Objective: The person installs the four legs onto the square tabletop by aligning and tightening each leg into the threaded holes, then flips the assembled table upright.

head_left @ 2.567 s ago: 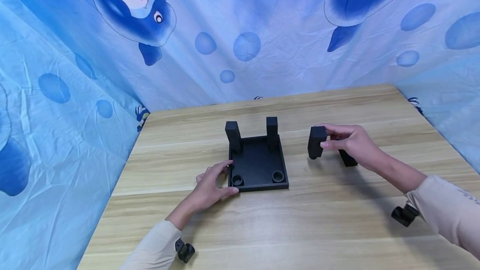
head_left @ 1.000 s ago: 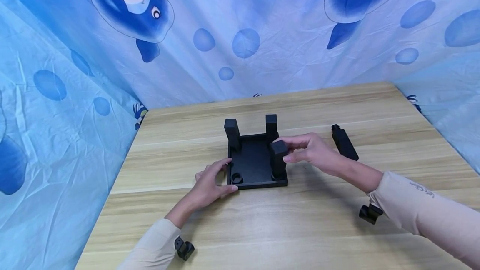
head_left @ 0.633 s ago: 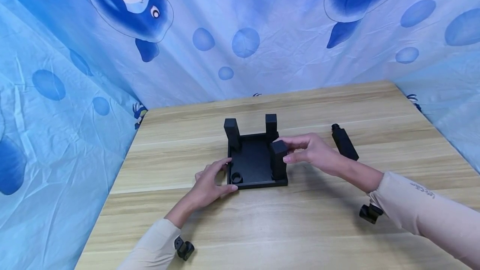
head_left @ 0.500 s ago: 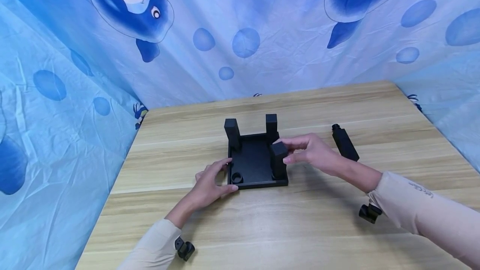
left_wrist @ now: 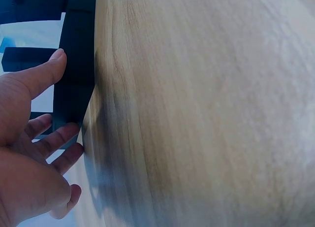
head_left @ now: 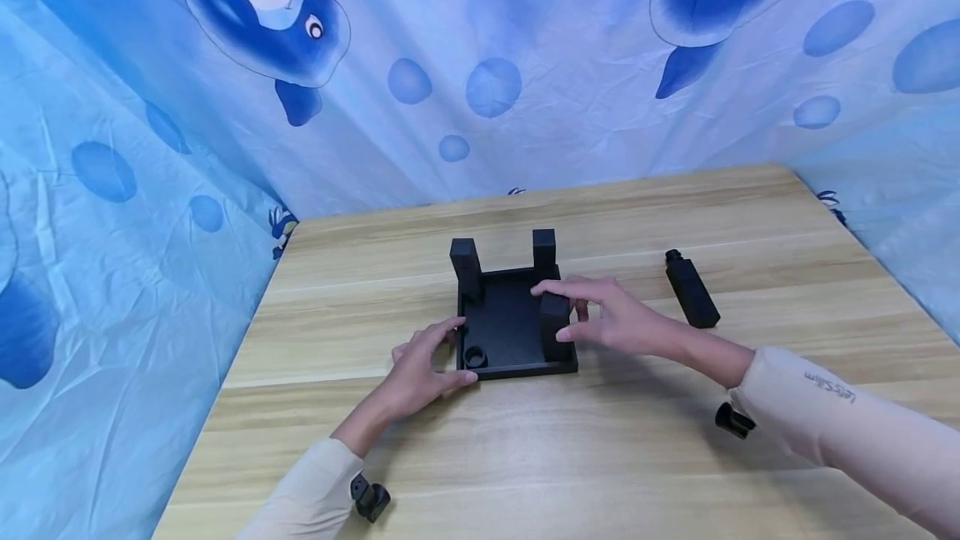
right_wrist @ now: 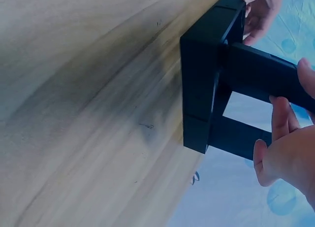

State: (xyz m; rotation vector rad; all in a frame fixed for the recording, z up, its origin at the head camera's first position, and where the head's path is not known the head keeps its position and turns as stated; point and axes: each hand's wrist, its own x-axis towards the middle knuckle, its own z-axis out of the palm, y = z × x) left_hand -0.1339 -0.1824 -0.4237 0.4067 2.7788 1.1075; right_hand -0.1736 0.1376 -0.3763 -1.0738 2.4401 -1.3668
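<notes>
A square black tray [head_left: 510, 323] with a raised rim lies on the table. Black legs stand upright at its two far corners, the far left leg [head_left: 467, 267] and the far right leg [head_left: 544, 250]. My right hand [head_left: 611, 319] holds a third leg [head_left: 555, 332] upright at the near right corner, thumb on one side and fingers on the other. An empty ring socket [head_left: 476, 356] shows at the near left corner. My left hand [head_left: 420, 369] rests against the tray's left side, thumb at the near left corner and fingers spread, also seen in the left wrist view.
Another black leg [head_left: 692, 290] lies on the table to the right of the tray, its threaded end pointing away. Blue curtains with dolphin prints [head_left: 491, 140] hang behind the table and at both sides.
My right hand has brought the third leg from the right onto the near right corner, where it now sits lower; the fingers have shifted round its top. My left hand has stayed at the tray.
</notes>
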